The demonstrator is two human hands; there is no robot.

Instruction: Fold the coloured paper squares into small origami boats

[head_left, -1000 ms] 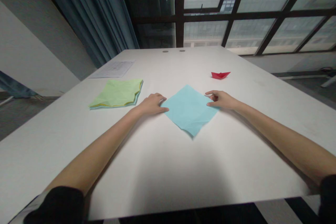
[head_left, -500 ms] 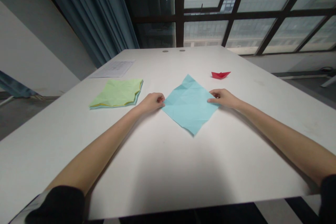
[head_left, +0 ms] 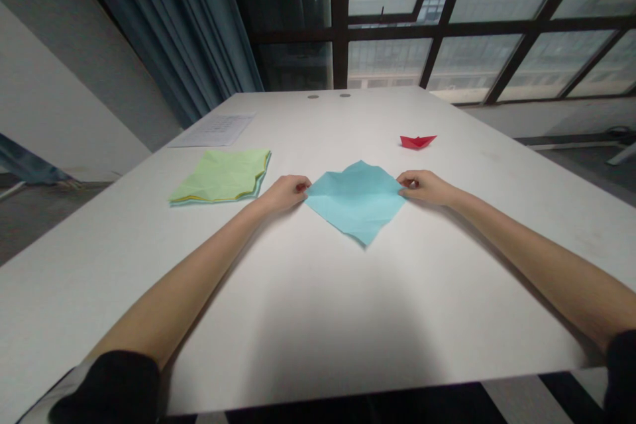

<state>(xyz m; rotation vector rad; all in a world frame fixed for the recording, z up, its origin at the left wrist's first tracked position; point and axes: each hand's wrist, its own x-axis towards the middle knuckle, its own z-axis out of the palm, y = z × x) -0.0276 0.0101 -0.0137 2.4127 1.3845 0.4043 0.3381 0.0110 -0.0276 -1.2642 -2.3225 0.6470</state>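
A light blue sheet of paper (head_left: 358, 202) is turned like a diamond, one corner pointing at me and one away. My left hand (head_left: 288, 192) pinches its left corner between thumb and fingers. At the right corner, my right hand (head_left: 423, 187) holds the paper in a pinch too. Creases cross the sheet, and its near corner tilts slightly off the table. To the right, beyond my right hand, sits a small red folded paper boat (head_left: 418, 142).
Left of my left hand lies a stack of coloured paper (head_left: 223, 175), green on top. Behind it is a printed sheet (head_left: 213, 130). All of it rests on a white table (head_left: 318, 331), with a blue curtain (head_left: 173, 20) and windows (head_left: 392, 66) beyond the far edge.
The blue paper's far corner has come down toward me and the sheet looks shorter and more bent. The near corner has shifted slightly away. Both hands have kept their hold and barely moved.
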